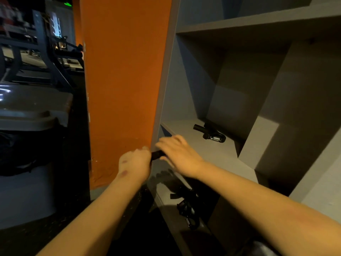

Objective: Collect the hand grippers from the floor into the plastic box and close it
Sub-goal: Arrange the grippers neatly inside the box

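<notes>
Two hands meet at the shelf (pixel 181 127) edge, the left hand (pixel 135 162) in a closed grip round a black handle (pixel 158 155), the right hand (pixel 178 154) draped over it, grip unclear, seemingly gathering it, while another hand gripper (pixel 212 133) lies deeper on that shelf.

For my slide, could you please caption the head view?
At the shelf edge, left hand grips a handle under right hand; a gripper lies behind.

A grey shelf unit (pixel 258 21) stands just right of the orange panel (pixel 125 89). On its board (pixel 184 129), level with the panel's lower part, lies one black hand gripper (pixel 210 133), well right of the panel. Lower, near the panel's foot, a dim dark heap (pixel 186 204), perhaps more grippers, lies on the bottom board (pixel 163 191)
</notes>
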